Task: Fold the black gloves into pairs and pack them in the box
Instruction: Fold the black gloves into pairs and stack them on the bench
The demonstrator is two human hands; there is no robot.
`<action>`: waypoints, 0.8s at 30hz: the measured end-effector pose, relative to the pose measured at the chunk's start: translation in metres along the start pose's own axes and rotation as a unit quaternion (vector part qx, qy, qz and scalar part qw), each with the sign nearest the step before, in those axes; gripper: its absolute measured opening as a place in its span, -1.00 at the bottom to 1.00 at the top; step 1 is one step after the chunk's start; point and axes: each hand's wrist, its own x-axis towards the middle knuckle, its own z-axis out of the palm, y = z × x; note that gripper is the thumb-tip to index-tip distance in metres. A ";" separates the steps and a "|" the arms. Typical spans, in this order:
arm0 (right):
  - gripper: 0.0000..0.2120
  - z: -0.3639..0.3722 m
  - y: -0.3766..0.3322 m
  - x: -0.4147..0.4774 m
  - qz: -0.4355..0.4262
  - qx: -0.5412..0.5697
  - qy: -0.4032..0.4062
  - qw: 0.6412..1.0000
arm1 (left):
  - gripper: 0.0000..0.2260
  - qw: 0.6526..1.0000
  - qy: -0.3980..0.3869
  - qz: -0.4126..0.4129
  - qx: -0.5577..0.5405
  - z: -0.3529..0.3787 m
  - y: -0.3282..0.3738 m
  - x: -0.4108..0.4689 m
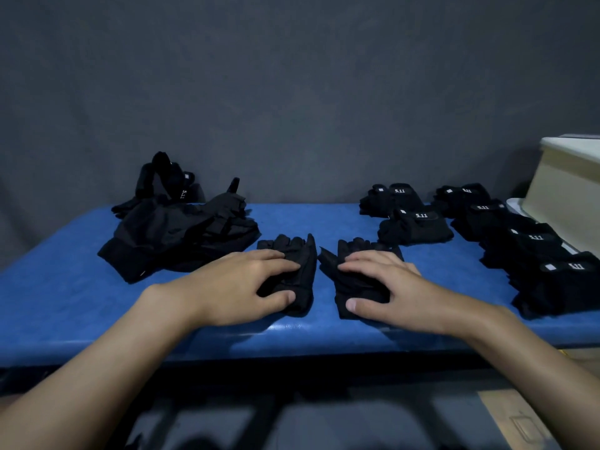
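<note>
Left hand (240, 284) fingers (269, 258) straight, spread, pressing flat on left glove (305, 264); nothing gripped. Right hand (386, 284) fingers (367, 259) likewise flat on right glove (354, 246).

Gloves side by side on blue desk (65, 303), narrow gap between, long axes running away from person, cuffs nearest.

Likely next: lay one glove over other across gap; either hand equally close.

Unsorted glove pile (175, 235) far left. Folded pairs (415, 227) right. Box (565, 193) far right, nearer right hand.
</note>
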 end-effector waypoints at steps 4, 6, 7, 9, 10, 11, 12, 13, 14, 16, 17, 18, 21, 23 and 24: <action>-0.28 0.000 0.000 0.001 -0.008 0.016 0.013 1.000 | -0.45 0.999 0.012 -0.006 0.038 -0.004 0.004 -0.004; -0.37 -0.004 -0.004 0.002 -0.010 0.012 0.031 0.999 | -0.44 0.999 0.025 -0.001 0.031 -0.004 0.005 -0.006; -0.46 -0.006 -0.007 0.003 -0.012 0.004 0.046 0.999 | -0.42 0.999 0.035 0.003 0.024 -0.004 0.005 -0.006; -0.62 -0.011 -0.013 0.006 -0.015 -0.003 0.082 0.997 | -0.35 0.998 0.060 0.014 0.013 -0.007 0.005 -0.008; -0.68 -0.013 -0.017 0.008 -0.016 0.004 0.098 0.995 | -0.34 0.997 0.075 0.018 0.008 -0.008 0.005 -0.009; -0.72 -0.014 -0.020 0.010 -0.018 0.014 0.110 0.994 | -0.35 0.996 0.092 0.019 0.002 -0.010 0.004 -0.010; -0.74 -0.014 -0.024 0.012 -0.020 0.023 0.115 0.993 | -0.37 0.994 0.110 0.017 -0.003 -0.012 0.002 -0.012; -0.76 -0.013 -0.028 0.016 -0.022 0.029 0.115 0.993 | -0.40 0.992 0.128 0.012 -0.005 -0.015 0.000 -0.014; -0.77 -0.012 -0.032 0.021 -0.026 0.035 0.113 0.993 | -0.45 0.990 0.144 0.004 -0.006 -0.018 -0.004 -0.016; -0.81 -0.007 -0.042 0.031 -0.041 0.052 0.109 0.992 | -0.55 0.985 0.171 -0.012 -0.004 -0.024 -0.013 -0.022; -0.81 -0.006 -0.047 0.037 -0.051 0.062 0.107 0.991 | -0.59 0.983 0.185 -0.021 0.000 -0.027 -0.019 -0.025; -0.81 -0.004 -0.053 0.043 -0.060 0.069 0.103 0.990 | -0.61 0.980 0.198 -0.032 0.004 -0.029 -0.026 -0.029; -0.77 0.002 -0.071 0.062 -0.082 0.083 0.082 0.990 | -0.66 0.972 0.224 -0.071 0.016 -0.034 -0.050 -0.043; -0.77 0.008 -0.083 0.075 -0.099 0.087 0.071 0.989 | -0.70 0.968 0.232 -0.097 0.024 -0.035 -0.065 -0.054; -0.77 0.011 -0.090 0.082 -0.107 0.089 0.066 0.988 | -0.70 0.966 0.232 -0.109 0.027 -0.036 -0.072 -0.059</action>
